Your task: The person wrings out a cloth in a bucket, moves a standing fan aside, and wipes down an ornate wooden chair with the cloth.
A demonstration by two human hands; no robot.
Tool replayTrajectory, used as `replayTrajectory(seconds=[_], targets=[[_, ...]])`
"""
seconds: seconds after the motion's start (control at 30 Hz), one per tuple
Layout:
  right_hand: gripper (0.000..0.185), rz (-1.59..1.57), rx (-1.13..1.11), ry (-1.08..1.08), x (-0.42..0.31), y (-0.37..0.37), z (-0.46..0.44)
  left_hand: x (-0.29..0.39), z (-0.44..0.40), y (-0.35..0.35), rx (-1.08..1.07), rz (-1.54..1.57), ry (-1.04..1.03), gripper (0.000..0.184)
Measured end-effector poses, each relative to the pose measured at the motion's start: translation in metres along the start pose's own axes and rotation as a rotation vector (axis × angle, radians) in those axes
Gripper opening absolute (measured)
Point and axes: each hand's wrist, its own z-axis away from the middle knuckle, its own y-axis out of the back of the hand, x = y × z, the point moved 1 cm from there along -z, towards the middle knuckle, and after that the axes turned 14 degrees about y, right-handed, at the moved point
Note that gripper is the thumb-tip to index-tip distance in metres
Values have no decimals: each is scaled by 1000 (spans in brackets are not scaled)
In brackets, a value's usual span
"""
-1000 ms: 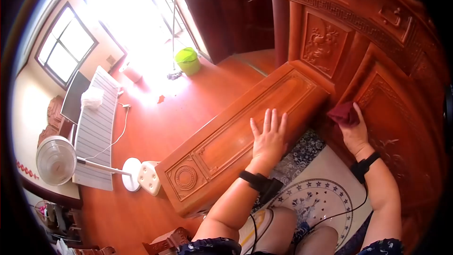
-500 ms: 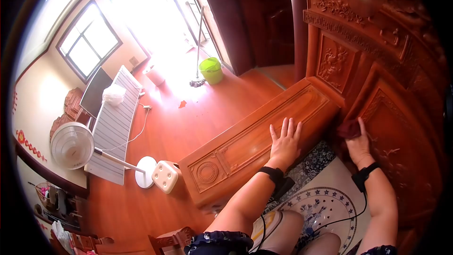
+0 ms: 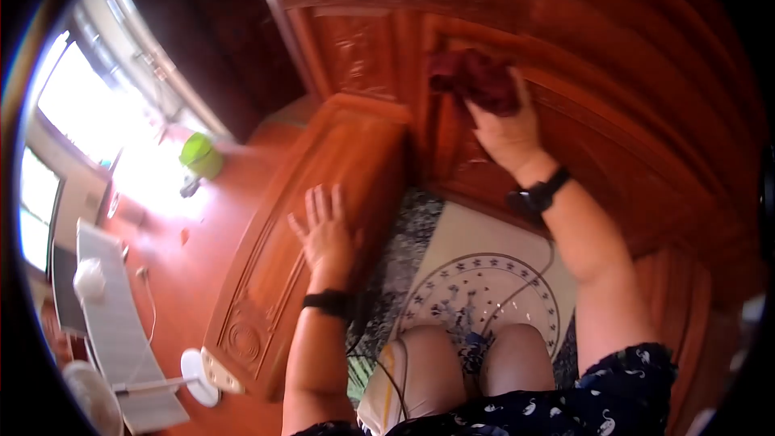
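Observation:
A dark red cloth (image 3: 476,85) is bunched in my right hand (image 3: 510,136), against the carved wooden backrest (image 3: 613,145) on the right. My left hand (image 3: 327,238) lies flat with fingers spread on the long wooden armrest (image 3: 274,274), which has carved panels and a round motif near its lower end. Dark bands circle both wrists. Below my hands is a seat (image 3: 440,262) with a pale surface, a blue flower pattern and a ring of stars; my knees rest over it.
On the reddish floor left of the armrest stand a green bucket (image 3: 200,156), a white fan base (image 3: 198,377) and a grey slatted panel (image 3: 117,315) with a white bag (image 3: 90,281) on it. A dark door (image 3: 210,40) is at the back.
The view has turned to the right. My right hand has raised the cloth from low by the armrest corner to higher on the backrest. My left hand stays flat on the armrest.

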Motion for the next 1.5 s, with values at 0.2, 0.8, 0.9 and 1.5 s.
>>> replayTrajectory(seconds=[0.2, 0.8, 0.9, 1.5], targets=[[42, -1075, 177, -544, -16, 0, 10, 5, 0, 6, -55, 17, 8, 85], [30, 116, -20, -61, 87, 153, 108, 11, 3, 4, -50, -52, 31, 90], [42, 210, -20, -266, 116, 192, 173, 14, 6, 10, -61, -44, 50, 92], [56, 371, -48, -384, 89, 184, 174, 8, -1, -6, -48, -181, 40, 94]])
